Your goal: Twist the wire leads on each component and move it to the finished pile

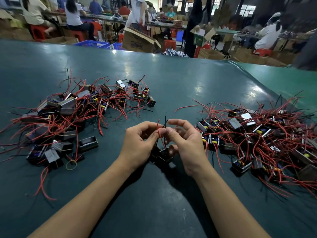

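Both hands are up over the middle of the dark green surface (171, 79), toward its near edge. The left hand (139, 143) has its thumb and forefinger pinched on the red lead (160, 136), and the right hand (185, 145) meets it thumb to thumb, fingers (180, 123) curled over the top and closing on the black lead (165, 122). The two wire tips poke up just above the fingertips. Down below, between the two palms, sits the component (163, 156), a small black block; it looks to be resting on the surface, though the hands shade it and I can't be sure.

Out to the left side of the surface lies one pile (68, 117) of black blocks with red and black wires splayed everywhere, a yellow rubber band (71, 164) lying at its near edge. Over at the right edge, a second pile (257, 140), denser, wires tangled. A single loose red wire (186, 107) lies between the piles. Beyond the far edge, people are seated at other benches among cardboard boxes (139, 42).
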The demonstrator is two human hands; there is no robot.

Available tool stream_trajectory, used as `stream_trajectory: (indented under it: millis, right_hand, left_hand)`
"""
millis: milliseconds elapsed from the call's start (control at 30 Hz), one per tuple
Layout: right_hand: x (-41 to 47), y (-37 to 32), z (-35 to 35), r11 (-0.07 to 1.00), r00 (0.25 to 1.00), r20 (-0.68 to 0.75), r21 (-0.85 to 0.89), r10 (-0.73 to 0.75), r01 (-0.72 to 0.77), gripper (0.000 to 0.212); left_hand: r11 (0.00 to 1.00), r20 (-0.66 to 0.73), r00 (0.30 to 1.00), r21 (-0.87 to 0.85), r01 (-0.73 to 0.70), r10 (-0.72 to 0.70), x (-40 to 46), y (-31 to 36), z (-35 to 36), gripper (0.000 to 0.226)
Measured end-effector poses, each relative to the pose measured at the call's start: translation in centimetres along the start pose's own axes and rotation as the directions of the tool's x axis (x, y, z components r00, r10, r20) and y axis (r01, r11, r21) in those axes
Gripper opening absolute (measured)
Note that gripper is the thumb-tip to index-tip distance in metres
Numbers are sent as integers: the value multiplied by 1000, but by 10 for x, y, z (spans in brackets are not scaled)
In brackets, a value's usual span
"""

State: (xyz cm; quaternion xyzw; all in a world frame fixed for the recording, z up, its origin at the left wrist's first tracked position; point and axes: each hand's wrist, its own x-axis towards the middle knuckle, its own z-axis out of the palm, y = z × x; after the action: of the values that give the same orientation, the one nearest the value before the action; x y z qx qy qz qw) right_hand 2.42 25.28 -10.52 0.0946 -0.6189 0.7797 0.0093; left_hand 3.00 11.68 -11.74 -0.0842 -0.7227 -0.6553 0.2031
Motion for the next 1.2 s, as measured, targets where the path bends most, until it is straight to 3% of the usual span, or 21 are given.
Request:
stream_trajectory:
  millis: [233,533,867,1200]
  right_hand:
    - [-1,1,2,998,999,32,48,43,-44,20]
    - [-4,-2,3,997,993,95,19,68,-70,18]
    - [0,-13,-6,999,999,52,-51,-9,12,15]
    - [1,-8,-8,980,996,-27,-179,-89,82,8]
  left_hand:
    - [995,-47,998,-96,25,-29,0,6,2,16]
    - [952,-41,990,-283,118,-135,2,9,0,12]
    - [989,85,994,-122,77,-67,2,10,-2,16]
    - [999,36,999,23,35,-36,2,7,-3,9]
